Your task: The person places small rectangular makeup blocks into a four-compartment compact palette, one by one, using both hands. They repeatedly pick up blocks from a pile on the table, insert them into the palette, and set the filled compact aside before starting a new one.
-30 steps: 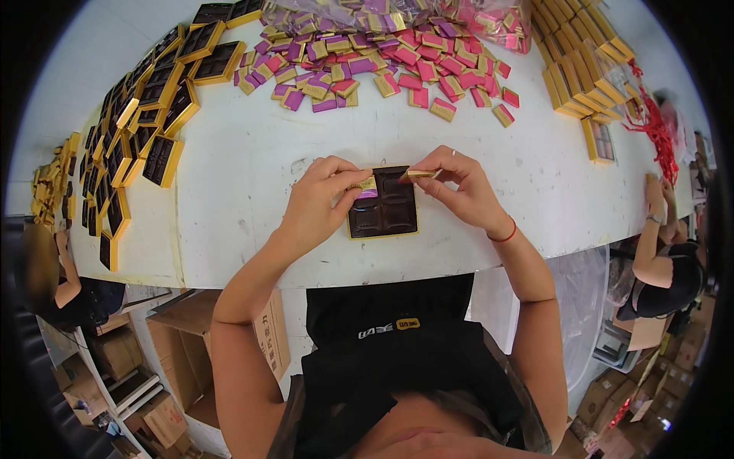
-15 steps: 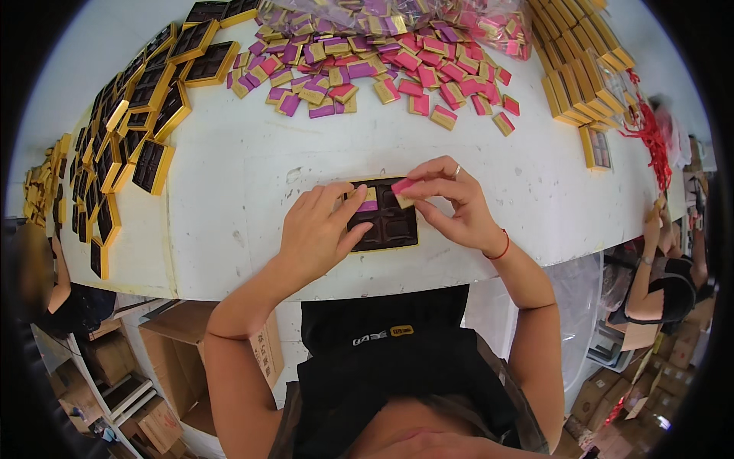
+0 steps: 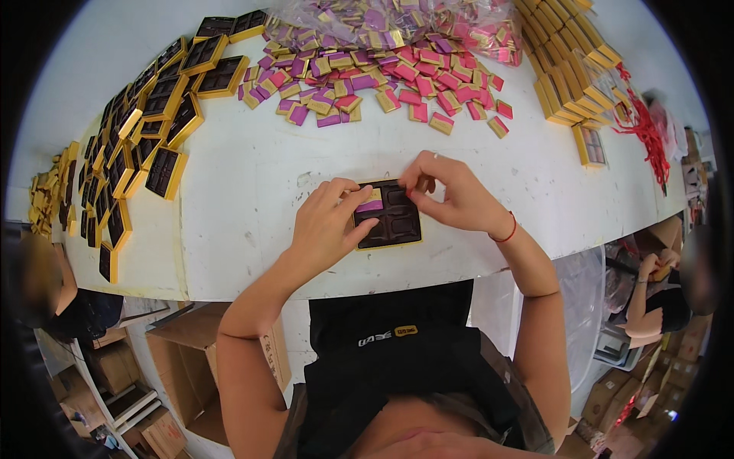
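Note:
A shallow box [image 3: 396, 227] with a gold-yellow rim and a dark brown compartmented insert lies on the table before me. One purple-and-gold wrapped chocolate [image 3: 370, 203] sits in its far left compartment; the other visible compartments hold nothing. My left hand [image 3: 327, 218] grips the box's left side, thumb and index finger reaching over the insert beside that chocolate. Over the far right corner of the box, my right hand [image 3: 451, 191] is closed in a pinch. A sliver of pink [image 3: 410, 193] shows at its fingertips, from a small wrapped chocolate mostly hidden by the fingers.
Beyond the box spreads a heap of purple, pink and gold wrapped chocolates [image 3: 367, 80], with clear plastic bags [image 3: 489, 38] behind. Dark-insert boxes [image 3: 164, 172] pile up at left; gold boxes [image 3: 562, 96] stack at far right near red ribbons [image 3: 650, 145]. People work at both sides.
My right hand has turned and its fingers have curled in, so the pink-and-gold chocolate is now nearly hidden. The left hand keeps its place on the box. The whole view has shifted slightly.

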`<state>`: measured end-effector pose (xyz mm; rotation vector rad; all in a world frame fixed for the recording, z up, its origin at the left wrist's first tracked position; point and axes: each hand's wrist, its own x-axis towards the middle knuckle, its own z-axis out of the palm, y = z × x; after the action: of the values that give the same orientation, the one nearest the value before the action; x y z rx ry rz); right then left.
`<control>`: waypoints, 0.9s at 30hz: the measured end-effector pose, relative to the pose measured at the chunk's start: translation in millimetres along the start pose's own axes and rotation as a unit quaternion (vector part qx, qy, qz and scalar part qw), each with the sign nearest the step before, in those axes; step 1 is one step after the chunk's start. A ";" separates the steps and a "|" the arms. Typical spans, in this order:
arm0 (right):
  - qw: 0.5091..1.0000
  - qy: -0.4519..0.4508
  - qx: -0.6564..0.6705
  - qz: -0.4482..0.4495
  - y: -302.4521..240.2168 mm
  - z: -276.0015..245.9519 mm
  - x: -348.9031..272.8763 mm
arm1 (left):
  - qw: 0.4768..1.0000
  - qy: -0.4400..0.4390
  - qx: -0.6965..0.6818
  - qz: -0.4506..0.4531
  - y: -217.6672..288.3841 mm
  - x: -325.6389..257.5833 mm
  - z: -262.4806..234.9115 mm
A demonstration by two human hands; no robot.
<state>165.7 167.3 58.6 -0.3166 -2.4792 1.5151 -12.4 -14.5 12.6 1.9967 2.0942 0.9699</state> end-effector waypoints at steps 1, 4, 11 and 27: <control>1.000 0.021 -0.007 -0.017 -2.8 3.6 2.0 | 1.000 -0.002 0.002 0.001 -0.2 0.1 -0.2; 0.998 0.050 -0.015 -0.043 -8.1 7.8 4.3 | 1.000 0.003 0.005 -0.001 1.1 0.1 -0.9; 0.988 -0.035 -0.118 -0.092 11.4 -1.2 14.4 | 1.000 0.006 0.002 0.006 -0.7 -0.7 -1.0; 0.896 0.054 -0.397 -0.190 19.1 31.5 -41.4 | 1.000 0.014 0.008 -0.022 3.7 5.8 1.6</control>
<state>197.2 137.0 24.5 -0.0203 -2.7277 0.2804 -9.2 -8.7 15.2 1.9480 2.1568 0.9818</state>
